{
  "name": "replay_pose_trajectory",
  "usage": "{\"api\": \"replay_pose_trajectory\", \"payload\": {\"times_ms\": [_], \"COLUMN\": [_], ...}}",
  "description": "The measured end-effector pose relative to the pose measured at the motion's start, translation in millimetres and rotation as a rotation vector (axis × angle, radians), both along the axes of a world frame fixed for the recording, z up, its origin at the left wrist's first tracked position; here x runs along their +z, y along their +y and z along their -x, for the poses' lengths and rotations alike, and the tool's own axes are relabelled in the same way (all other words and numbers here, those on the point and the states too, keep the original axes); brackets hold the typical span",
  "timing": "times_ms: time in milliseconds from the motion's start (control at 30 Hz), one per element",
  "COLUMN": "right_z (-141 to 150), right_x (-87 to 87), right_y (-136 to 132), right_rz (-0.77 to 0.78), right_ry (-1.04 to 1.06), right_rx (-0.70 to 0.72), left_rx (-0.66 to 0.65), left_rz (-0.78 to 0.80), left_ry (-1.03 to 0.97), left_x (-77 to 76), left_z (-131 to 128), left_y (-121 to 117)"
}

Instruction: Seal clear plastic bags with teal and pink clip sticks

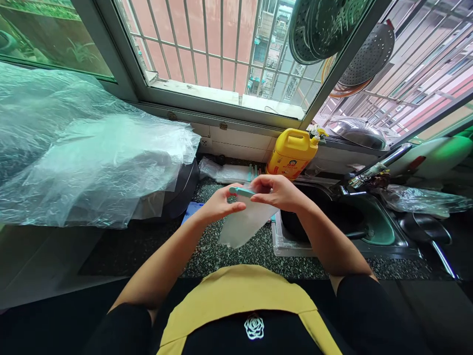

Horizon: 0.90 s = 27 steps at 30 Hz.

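Speckled countertop spreads beneath both hands, with a barred window beyond them. Well to the left of the left hand, a big heap of clear plastic sheeting lies over a dark, rounded thing, and a blue flat item shows just left of that wrist. The left hand is half open, its thumb apart from its fingers and its fingertips at the left end of a teal clip; whether it grips anything, I cannot tell. That clip lies between the two hands, across the upper part of a translucent bag, which hangs below them at a slant. Just beyond the hands are a white packet and some slim teal pieces. The right hand is curled, thumb and fingers pinched on the clip's right end. Close behind it stands a yellow jug. To its right come the sink, with a faucet at its back, then a plastic-wrapped bundle and, farthest from the hand, a dark frying pan
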State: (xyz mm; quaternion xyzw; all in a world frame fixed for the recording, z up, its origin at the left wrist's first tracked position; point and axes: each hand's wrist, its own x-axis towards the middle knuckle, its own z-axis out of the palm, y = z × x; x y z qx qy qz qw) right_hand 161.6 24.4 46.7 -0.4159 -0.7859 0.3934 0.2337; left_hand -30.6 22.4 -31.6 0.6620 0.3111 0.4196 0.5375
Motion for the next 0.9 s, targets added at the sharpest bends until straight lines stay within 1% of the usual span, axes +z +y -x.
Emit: {"api": "replay_pose_trajectory", "payload": {"times_ms": [67,100,167,233,300,367,400,500,567,633,767,900], "right_z": [4.3,4.4,-0.5,-10.9,-22.7,-30.5,-31.7,-24.6,-15.9,-9.1,-7.6,-12.7], "right_x": [2.8,4.4,6.2,1.9,-13.4,-39.9,-55.7,-100.6,-120.6,-131.8,-143.9,-157.8], "right_y": [-1.0,-1.4,-2.0,-2.4,-2.7,-3.4,-4.4,-10.5,-16.4,-22.0,-29.1,-33.7], "right_rz": [-0.077,-0.114,-0.188,-0.276,-0.349,-0.353,-0.325,-0.247,-0.226,-0.223,-0.244,-0.208], "right_ry": [-0.062,-0.080,-0.059,0.064,0.259,0.428,0.458,0.366,0.304,0.284,0.271,0.136], "right_rx": [-0.008,-0.015,-0.034,-0.091,-0.202,-0.323,-0.357,-0.395,-0.430,-0.441,-0.395,-0.346], "left_rx": [0.031,0.060,0.139,0.213,0.275,0.312,0.320,0.327,0.328,0.329,0.343,0.376], "left_rz": [0.068,0.115,0.192,0.219,0.216,0.219,0.226,0.252,0.258,0.255,0.273,0.271], "left_ry": [-0.060,-0.091,-0.153,-0.215,-0.286,-0.350,-0.369,-0.382,-0.373,-0.359,-0.348,-0.385], "left_x": [14.0,18.3,22.3,22.3,21.2,20.4,20.2,19.7,18.5,16.8,15.1,17.0], "left_z": [-9.3,-13.3,-18.5,-19.4,-17.0,-13.4,-11.8,-9.2,-9.2,-10.0,-10.8,-10.3], "left_y": [2.3,2.3,1.5,1.1,2.5,5.3,7.0,11.8,14.2,15.7,17.3,18.8]}}
